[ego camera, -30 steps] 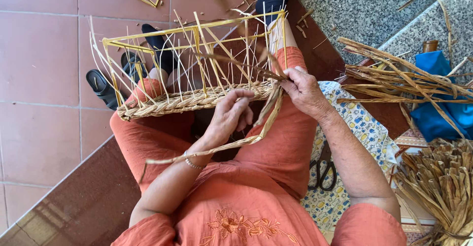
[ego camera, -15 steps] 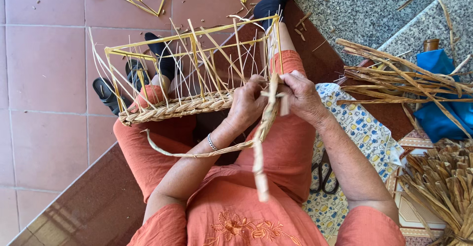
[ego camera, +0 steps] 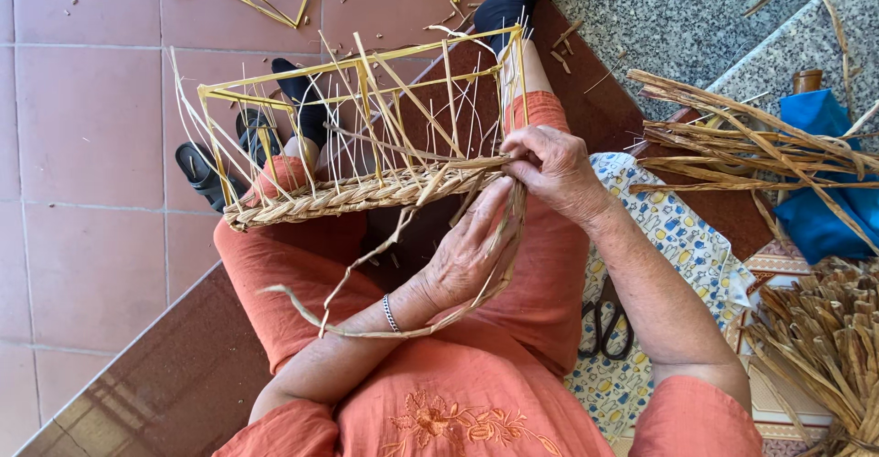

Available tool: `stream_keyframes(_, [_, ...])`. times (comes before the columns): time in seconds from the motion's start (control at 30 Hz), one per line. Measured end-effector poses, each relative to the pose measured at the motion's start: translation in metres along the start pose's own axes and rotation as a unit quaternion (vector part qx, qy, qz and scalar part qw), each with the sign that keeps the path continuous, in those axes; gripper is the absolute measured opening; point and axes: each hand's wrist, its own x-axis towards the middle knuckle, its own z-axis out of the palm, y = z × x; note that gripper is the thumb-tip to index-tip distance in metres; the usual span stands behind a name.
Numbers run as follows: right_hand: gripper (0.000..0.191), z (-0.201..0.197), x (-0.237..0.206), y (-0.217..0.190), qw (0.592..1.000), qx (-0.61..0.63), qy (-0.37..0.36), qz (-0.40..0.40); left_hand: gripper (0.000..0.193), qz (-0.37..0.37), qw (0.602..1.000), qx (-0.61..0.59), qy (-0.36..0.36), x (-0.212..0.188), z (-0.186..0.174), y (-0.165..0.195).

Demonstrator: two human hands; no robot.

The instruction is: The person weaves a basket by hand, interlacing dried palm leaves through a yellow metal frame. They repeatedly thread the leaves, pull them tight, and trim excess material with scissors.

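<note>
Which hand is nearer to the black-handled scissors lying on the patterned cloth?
Right. The right hand pinches the straw braid above the black-handled scissors, on their side of the lap; the left hand lies further left, across the orange-clad thigh.
</note>
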Motion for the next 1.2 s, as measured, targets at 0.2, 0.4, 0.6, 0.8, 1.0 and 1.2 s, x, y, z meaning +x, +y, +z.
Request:
stream_keyframes(0.2, [0.015, -0.004, -0.003, -0.004, 0.996, -0.034, -0.003, -0.087, 0.049, -0.096, 0.994, 0.009, 0.059, -0.008, -0.019, -0.017])
stream_keyframes(0.4, [0.020, -0.013, -0.006, -0.018, 0.988, -0.094, -0.028, -0.118, 0.073, -0.126, 0.970, 0.206, 0.006, -0.012, -0.027, -0.034])
stream_keyframes(0.6, [0.009, -0.001, -0.007, -0.009, 0.996, -0.061, 0.029, -0.051, 0.062, -0.181, 0.940, 0.280, -0.070, -0.009, -0.015, -0.043])
stream_keyframes(0.8, [0.010, 0.010, -0.009, 0.007, 0.998, -0.029, 0.062, 0.014, 0.048, -0.103, 0.913, 0.393, -0.040, -0.007, -0.013, -0.034])
stream_keyframes(1.0, [0.009, 0.011, -0.014, 0.006, 0.997, -0.028, 0.075, -0.013, 0.022, -0.127, 0.880, 0.419, -0.185, 0.017, -0.014, -0.043])
stream_keyframes(1.2, [0.007, 0.015, -0.016, 0.014, 0.997, 0.004, 0.079, 0.011, 0.012, -0.037, 0.880, 0.424, -0.210, 0.044, -0.002, -0.025])
